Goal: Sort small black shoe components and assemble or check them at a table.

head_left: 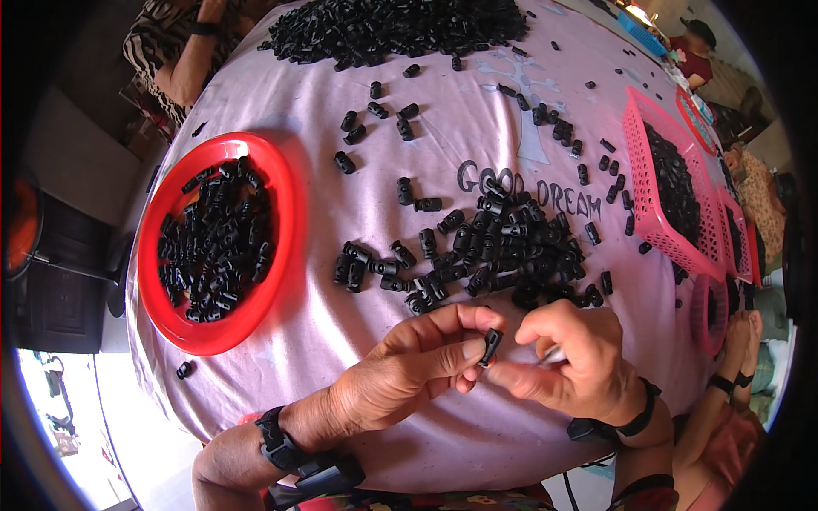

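Note:
My left hand (409,362) is closed, pinching one small black plastic cord lock (490,347) between thumb and fingertips. Just right of it, my right hand (579,362) is curled, its thumb smeared by motion. A pale glint shows among its fingers, too small to make out. Beyond both hands lies a loose heap of black cord locks (503,243) on the pink cloth (341,213). A red round tray (146,255) at the left holds many more of the same pieces.
A bigger black pile (392,30) covers the table's far side. Pink plastic baskets (711,243) with black parts stand along the right. Scattered single pieces lie between. A person's arm (183,72) is at the far left; another person's hands (744,336) are at the right edge.

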`<state>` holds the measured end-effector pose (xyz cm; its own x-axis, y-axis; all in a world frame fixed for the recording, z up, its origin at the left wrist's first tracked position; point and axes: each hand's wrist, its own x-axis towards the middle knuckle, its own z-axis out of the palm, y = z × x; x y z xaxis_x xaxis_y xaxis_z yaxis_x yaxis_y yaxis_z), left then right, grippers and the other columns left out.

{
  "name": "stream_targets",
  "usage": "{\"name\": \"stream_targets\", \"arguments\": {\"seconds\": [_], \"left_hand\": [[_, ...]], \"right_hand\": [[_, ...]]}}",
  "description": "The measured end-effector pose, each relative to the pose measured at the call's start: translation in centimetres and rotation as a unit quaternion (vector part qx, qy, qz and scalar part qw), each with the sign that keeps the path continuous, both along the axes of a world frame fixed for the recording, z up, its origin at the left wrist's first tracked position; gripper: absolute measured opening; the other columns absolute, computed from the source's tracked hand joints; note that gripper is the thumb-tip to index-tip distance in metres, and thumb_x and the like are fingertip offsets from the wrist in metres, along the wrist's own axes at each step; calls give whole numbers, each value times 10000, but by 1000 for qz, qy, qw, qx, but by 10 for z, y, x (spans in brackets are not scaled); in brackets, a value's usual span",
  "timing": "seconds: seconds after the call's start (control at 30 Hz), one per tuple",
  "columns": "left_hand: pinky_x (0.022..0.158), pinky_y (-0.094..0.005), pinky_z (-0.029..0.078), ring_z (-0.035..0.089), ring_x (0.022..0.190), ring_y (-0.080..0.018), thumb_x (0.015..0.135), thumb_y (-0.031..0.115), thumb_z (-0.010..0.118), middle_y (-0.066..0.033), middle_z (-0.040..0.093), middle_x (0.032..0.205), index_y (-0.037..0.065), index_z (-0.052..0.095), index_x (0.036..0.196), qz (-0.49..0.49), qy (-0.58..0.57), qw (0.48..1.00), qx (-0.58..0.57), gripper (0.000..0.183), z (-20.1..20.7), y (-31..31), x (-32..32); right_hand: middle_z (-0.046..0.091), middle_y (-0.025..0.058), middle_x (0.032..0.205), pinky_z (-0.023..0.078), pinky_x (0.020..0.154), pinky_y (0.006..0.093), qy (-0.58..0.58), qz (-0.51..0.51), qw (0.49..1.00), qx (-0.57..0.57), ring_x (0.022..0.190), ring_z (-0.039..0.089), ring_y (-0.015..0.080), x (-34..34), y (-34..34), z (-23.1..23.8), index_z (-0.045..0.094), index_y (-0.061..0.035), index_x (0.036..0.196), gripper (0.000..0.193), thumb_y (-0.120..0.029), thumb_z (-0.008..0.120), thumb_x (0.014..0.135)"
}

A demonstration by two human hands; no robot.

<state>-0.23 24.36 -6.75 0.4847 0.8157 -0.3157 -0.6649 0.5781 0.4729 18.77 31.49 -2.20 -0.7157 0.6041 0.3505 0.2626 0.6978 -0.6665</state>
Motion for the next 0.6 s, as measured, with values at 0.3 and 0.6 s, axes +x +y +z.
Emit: {"name": "stream_targets", "arguments": {"seconds": [0.3,0.6], "left_hand": [[786,-219,443,524,819,-68,952,184,562,-13,585,978,82,509,1192,-5,-43,999,-23,266,-1,0,-2],[815,-230,446,538,863,-81,957,217,554,-13,596,990,71,501,1248,30,-10,999,-6,331,5,1,0]], "right_hand": [[621,60,677,431,472,219,19,68,995,-68,524,580,85,1,5,-3,578,10,993,184,4,623,814],[653,63,801,527,580,237,-29,6,990,-137,682,657,94,5,3,3,563,-18,1013,267,-13,703,785]]}}
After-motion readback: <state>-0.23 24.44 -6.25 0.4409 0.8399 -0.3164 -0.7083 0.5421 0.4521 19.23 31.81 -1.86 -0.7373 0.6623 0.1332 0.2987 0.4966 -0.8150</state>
